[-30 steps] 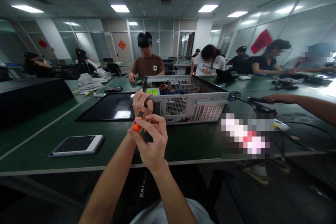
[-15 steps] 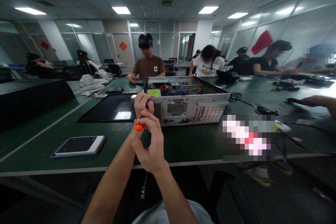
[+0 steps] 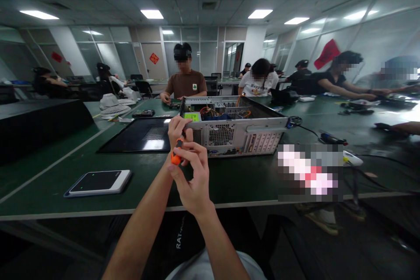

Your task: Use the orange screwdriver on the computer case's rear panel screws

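Observation:
A screwdriver (image 3: 176,154) with an orange and black handle is held between the thumb and fingertips of my right hand (image 3: 194,177). Its handle points back toward me, and its tip is hidden behind my hands. My left hand (image 3: 177,129) is curled round the near left corner of an opened computer case (image 3: 223,135), just beyond the screwdriver. What its fingertips press on is partly covered. The case lies on its side with its rear panel facing me. Inside are coloured cables and a part with a bright green label (image 3: 192,117).
A black side panel (image 3: 139,135) lies left of the case. Nearer me is a white-edged phone-like device (image 3: 98,183). A power strip (image 3: 352,158) with cables lies to the right, beside a blurred-out patch. A co-worker in a brown shirt (image 3: 187,83) sits across the green table (image 3: 236,183).
My right hand has shifted slightly right, and the screwdriver handle has tilted so more of it shows. My left hand stays at the case corner. A co-worker at right has reached further forward.

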